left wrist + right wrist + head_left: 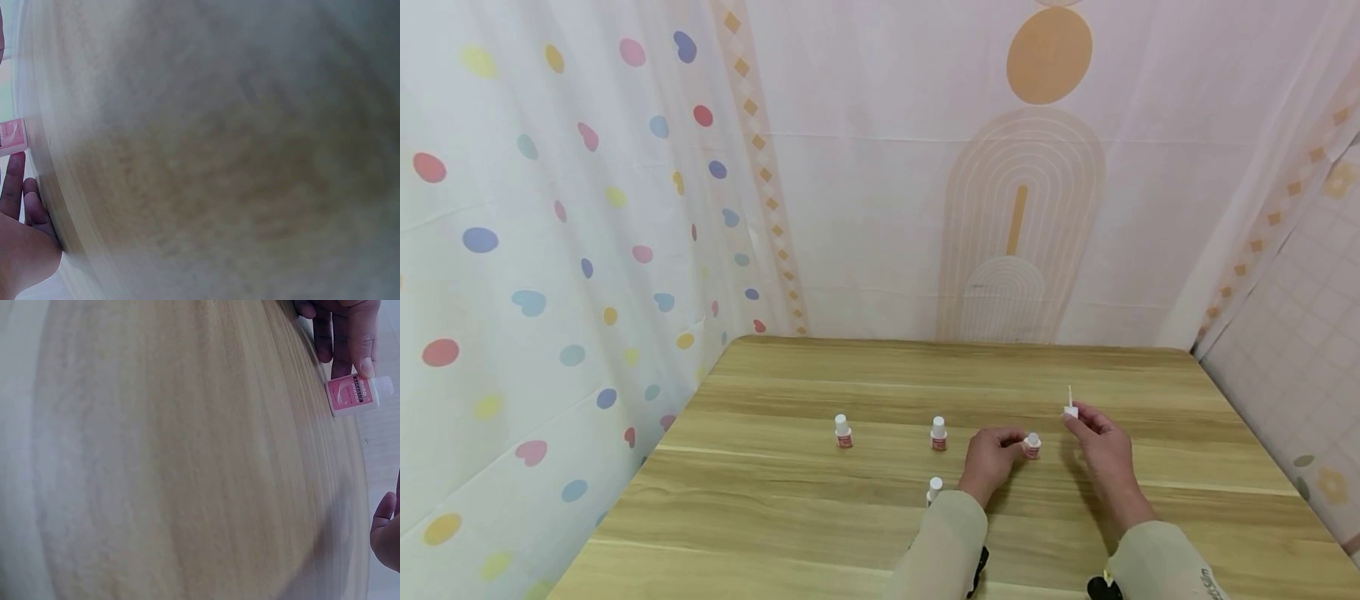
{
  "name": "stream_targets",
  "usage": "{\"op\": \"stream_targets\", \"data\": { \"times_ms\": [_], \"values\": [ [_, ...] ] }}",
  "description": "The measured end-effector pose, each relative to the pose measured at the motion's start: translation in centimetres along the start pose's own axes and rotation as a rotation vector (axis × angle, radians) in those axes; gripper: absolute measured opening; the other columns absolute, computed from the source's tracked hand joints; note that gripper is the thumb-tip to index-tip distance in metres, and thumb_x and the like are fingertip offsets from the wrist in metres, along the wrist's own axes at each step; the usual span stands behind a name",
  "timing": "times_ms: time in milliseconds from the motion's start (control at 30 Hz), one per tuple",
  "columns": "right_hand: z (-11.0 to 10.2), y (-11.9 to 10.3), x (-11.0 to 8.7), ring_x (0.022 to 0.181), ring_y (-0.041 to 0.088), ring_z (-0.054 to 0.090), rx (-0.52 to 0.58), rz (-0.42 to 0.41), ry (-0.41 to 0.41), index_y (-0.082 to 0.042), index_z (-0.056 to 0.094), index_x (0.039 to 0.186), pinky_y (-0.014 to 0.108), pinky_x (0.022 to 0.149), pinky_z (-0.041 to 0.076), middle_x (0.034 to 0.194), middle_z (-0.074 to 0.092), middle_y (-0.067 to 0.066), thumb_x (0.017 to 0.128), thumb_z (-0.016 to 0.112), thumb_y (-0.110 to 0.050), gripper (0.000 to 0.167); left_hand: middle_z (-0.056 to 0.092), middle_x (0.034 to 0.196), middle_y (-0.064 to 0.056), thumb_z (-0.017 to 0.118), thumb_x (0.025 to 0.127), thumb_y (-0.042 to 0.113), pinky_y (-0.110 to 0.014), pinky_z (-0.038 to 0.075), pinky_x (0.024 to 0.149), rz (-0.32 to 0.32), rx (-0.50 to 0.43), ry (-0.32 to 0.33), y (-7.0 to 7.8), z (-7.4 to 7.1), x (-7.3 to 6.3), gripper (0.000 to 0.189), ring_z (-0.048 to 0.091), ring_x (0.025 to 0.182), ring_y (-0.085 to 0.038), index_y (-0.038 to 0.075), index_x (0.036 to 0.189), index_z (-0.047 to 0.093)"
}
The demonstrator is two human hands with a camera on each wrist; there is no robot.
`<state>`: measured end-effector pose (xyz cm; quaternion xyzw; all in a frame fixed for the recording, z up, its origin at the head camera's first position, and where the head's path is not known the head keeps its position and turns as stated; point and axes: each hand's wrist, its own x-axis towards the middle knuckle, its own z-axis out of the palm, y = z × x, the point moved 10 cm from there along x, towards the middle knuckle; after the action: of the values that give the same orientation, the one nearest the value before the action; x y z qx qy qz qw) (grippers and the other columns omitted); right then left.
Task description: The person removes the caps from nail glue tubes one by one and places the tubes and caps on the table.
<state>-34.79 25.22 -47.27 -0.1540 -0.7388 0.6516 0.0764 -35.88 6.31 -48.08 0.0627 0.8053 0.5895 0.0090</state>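
My left hand (991, 458) pinches a small white nail glue bottle (1032, 447) with a pink label. The bottle stands upright on the wooden table with its cap off. In the right wrist view, the thumb presses the shoulder of the glue bottle (353, 394) and the other fingers lie behind it. Off to the right and slightly higher, my right hand (1105, 450) holds the white brush cap (1071, 412) between thumb and fingers, its thin brush pointing up. At the left wrist view's edge, part of the bottle (12, 136) shows beside the fingers (11, 187).
Two capped bottles stand to the left, one bottle (843, 432) farther out and another bottle (938, 433) closer. A third capped bottle (935, 488) is partly hidden behind my left sleeve. Patterned curtains (865, 208) hang along the back and sides of the table (737, 500).
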Motion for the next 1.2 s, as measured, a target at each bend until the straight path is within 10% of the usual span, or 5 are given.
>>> {"op": "stream_targets", "data": {
  "times_ms": [1200],
  "values": [
    [0.12,0.04,-0.08,0.091,0.002,0.051,-0.024,-0.008,-0.025,-0.003,0.052,0.139,0.021,0.069,0.043,0.099,0.056,-0.014,0.097,0.066,-0.025,0.049,0.072,0.087,0.008,0.073,0.09,0.012,-0.026,0.049,0.081,0.0,0.011,-0.006,0.1,-0.08,-0.1,0.006,0.06,0.086,-0.003,0.013,0.091,0.079]
  ]
}}
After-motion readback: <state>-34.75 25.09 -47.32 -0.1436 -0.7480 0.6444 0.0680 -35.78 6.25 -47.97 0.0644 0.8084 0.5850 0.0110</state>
